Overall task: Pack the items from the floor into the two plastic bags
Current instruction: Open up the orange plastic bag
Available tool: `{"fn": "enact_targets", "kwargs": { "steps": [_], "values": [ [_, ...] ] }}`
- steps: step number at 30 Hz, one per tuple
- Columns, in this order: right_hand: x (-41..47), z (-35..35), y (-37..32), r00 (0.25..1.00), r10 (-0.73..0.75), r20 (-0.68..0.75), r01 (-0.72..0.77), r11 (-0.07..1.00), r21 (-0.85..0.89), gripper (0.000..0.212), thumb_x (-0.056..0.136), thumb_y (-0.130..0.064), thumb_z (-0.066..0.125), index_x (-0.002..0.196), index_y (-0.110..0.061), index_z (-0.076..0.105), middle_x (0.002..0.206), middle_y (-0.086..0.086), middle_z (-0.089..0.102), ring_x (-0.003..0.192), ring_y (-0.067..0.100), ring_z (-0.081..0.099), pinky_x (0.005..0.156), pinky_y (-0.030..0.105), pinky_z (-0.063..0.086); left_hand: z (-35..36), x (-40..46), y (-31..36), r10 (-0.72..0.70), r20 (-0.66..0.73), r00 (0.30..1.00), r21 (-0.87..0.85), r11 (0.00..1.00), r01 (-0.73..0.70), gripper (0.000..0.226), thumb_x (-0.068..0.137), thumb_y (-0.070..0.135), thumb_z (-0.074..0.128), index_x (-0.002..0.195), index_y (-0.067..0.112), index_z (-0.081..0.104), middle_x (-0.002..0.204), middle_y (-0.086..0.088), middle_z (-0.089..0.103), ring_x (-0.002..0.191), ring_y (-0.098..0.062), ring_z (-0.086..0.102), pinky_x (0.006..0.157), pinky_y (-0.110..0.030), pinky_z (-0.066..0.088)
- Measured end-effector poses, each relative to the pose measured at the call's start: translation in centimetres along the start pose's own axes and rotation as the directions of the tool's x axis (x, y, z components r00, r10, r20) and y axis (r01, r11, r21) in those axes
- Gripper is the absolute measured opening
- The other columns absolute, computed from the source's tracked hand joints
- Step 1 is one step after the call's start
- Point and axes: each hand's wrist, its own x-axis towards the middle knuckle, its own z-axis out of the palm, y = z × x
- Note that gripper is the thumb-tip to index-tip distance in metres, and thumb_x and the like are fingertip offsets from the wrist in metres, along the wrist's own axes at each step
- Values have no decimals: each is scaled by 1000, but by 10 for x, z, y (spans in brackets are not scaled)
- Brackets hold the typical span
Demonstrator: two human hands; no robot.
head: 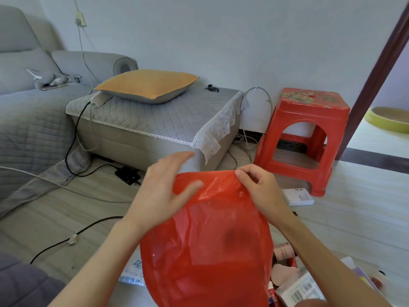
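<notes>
Lower centre of frame: red bag (208, 240) held up, mouth at top, unopened as far as I see. My right hand (257, 187) pinches top rim. My left hand (164, 191) flat, fingers straight on bag's face, gripping nothing. I'd rub layers apart, then spread mouth wide. Lower right: items (294, 282) wait on floor. Further, white box (297, 197) beside stool (307, 138).

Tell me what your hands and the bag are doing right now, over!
Right hand pinching red bag at its top edge. Left hand open, fingers on the bag. Mouth not open yet. Items waiting on floor; nothing blocking.
</notes>
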Motion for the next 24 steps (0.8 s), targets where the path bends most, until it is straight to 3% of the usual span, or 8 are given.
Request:
{"fn": "enact_targets", "kwargs": {
  "steps": [3, 7, 9, 11, 14, 17, 20, 24],
  "values": [
    [0, 3, -3, 1000, -17, -11, 17, 999, 50, 17, 91, -10, 54, 78, -15, 63, 68, -4, 59, 55, -6, 52, 57, 6, 40, 14, 2, 17, 163, 195, 967, 93, 979, -183, 54, 81, 54, 47, 131, 38, 34, 130, 7, 51, 113, -12, 53, 91, -31, 49],
    [0, 3, -2, 999, -10, -42, 14, 996, 86, 13, 87, -12, 60, 81, -23, 63, 83, -4, 64, 73, -5, 56, 69, 9, 42, 27, 3, 16, 193, 87, 977, 23, 980, -196, 22, 91, 34, 40, 110, 33, 53, 98, 5, 66, 83, -19, 66, 60, -35, 54],
    [-3, 1, 0, 999, -37, -39, 36, 999, -22, 13, 83, -17, 66, 93, -23, 62, 99, -3, 62, 87, 1, 57, 75, 7, 41, 27, 3, 13, 83, 27, 996, 23, 996, -84, 23, 90, 34, 39, 103, 31, 58, 93, 5, 66, 81, -22, 66, 61, -37, 54],
    [-5, 0, 0, 994, -106, -30, 98, 974, -205, 31, 78, -23, 71, 108, -22, 60, 107, -8, 55, 95, 0, 53, 79, 0, 36, 27, 3, 7, -56, -43, 997, 42, 997, 58, 30, 87, 36, 38, 99, 24, 63, 92, 2, 68, 85, -25, 66, 69, -41, 54],
    [-7, 2, 1, 993, -118, -16, 104, 926, -364, 54, 74, -27, 75, 122, -19, 52, 111, -9, 47, 101, 3, 47, 83, 8, 33, 22, 2, -2, -269, -118, 956, -9, 963, 269, 24, 89, 27, 49, 97, 16, 68, 96, -2, 71, 92, -26, 66, 81, -42, 51],
    [-6, 4, 6, 995, -84, -58, 49, 893, -448, 38, 80, -21, 70, 114, -12, 56, 104, -2, 56, 95, 12, 51, 75, 12, 32, 16, 3, -1, -342, -169, 925, -60, 940, 337, 15, 88, 14, 57, 96, 12, 70, 95, -2, 72, 92, -23, 66, 81, -33, 49],
    [0, -4, 8, 980, 46, -193, -90, 970, -224, 2, 86, -15, 63, 85, -14, 61, 76, -6, 61, 72, 8, 55, 60, 11, 36, 14, 2, 6, -335, -131, 933, -64, 942, 329, 14, 89, 14, 56, 95, 15, 68, 88, 0, 71, 86, -24, 65, 77, -34, 49],
    [1, -28, 11, 951, 289, -109, -253, 931, 262, 12, 83, -14, 65, 72, -18, 68, 59, -9, 66, 52, -1, 57, 53, 14, 47, 11, 2, -5, -384, -77, 920, -71, 923, 379, 13, 91, 13, 49, 95, 17, 61, 85, -6, 68, 87, -32, 61, 78, -43, 48]
  ]
}}
